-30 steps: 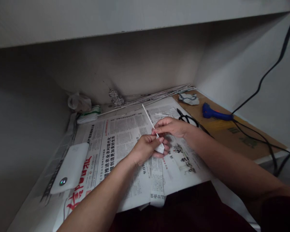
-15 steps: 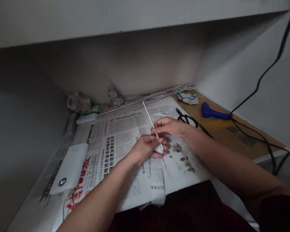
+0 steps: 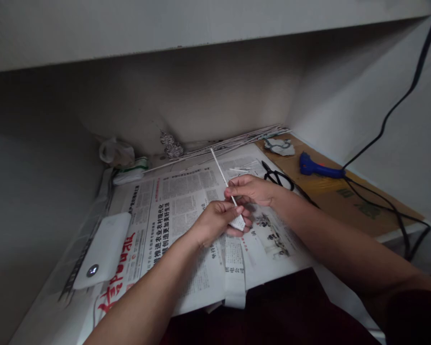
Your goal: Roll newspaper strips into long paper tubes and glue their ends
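Note:
Over the newspaper sheet, both my hands grip one strip of newsprint that is rolled into a thin paper tube at its far end. My right hand pinches the tube between thumb and fingertips. Just below it, my left hand is closed round the folded, flat part of the paper strip, thumb on top. From under the left hand a flat newspaper strip runs toward me over the table's front edge.
Black-handled scissors lie right of my hands. On cardboard rests a blue glue gun with its cord. Rolled paper sticks lie at the back, near a plastic bag. A white power bank is at left.
The tube's tip has shifted slightly up and left. A little more of the flat folded paper shows below my left thumb. Both hands stay nearly in place.

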Demonstrator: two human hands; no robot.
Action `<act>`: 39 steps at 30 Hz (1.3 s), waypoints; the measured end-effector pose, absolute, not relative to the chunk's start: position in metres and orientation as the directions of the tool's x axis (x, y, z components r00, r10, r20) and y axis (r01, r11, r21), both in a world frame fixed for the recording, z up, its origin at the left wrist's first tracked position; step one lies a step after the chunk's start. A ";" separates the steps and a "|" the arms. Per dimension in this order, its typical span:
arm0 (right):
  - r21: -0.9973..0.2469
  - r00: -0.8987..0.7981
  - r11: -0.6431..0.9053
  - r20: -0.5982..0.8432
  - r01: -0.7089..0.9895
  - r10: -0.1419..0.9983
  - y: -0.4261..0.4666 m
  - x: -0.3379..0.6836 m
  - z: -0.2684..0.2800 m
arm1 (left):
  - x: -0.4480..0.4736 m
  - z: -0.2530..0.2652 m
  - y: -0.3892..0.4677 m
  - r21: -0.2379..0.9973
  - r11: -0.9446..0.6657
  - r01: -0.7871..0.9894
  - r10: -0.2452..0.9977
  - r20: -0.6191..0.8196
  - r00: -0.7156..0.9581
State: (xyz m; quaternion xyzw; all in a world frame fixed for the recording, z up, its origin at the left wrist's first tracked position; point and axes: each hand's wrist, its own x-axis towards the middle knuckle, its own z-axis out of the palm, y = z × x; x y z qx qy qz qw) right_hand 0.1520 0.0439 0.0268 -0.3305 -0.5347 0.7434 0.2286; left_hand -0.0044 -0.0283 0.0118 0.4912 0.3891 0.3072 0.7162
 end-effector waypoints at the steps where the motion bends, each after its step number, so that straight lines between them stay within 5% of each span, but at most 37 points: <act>1: -0.949 -0.715 -0.313 -0.243 0.035 0.655 0.044 0.153 0.027 | -0.005 0.012 -0.028 0.942 0.328 -0.065 0.825 -0.253 0.505; 4: -0.954 -0.766 -0.293 -0.237 0.067 0.598 0.046 0.155 0.027 | -0.006 0.012 -0.028 0.946 0.317 -0.070 0.830 -0.241 0.502; 9: -0.959 -0.665 -0.283 -0.204 -0.011 0.718 0.046 0.155 0.027 | -0.006 0.012 -0.028 0.953 0.302 -0.038 0.819 -0.239 0.521; 14: -0.956 -0.762 -0.288 -0.233 0.064 0.604 0.045 0.157 0.030 | -0.005 0.013 -0.027 0.952 0.303 -0.046 0.840 -0.244 0.485; 19: -0.961 -0.639 -0.275 -0.201 -0.016 0.742 0.046 0.154 0.026 | -0.005 0.014 -0.028 0.957 0.288 -0.021 0.839 -0.242 0.488; 24: -0.968 -0.704 -0.251 -0.195 0.024 0.683 0.047 0.155 0.028 | -0.004 0.014 -0.027 0.958 0.285 -0.034 0.849 -0.236 0.472; 30: -0.970 -0.609 -0.241 -0.180 -0.019 0.772 0.045 0.154 0.030 | -0.004 0.013 -0.028 0.956 0.294 -0.011 0.841 -0.253 0.478; 34: -0.968 -0.704 -0.246 -0.207 0.047 0.680 0.045 0.155 0.031 | -0.005 0.011 -0.027 0.955 0.293 -0.041 0.854 -0.242 0.461; 39: -0.968 -0.592 -0.252 -0.200 -0.004 0.780 0.046 0.153 0.029 | -0.004 0.011 -0.026 0.954 0.301 -0.014 0.856 -0.263 0.446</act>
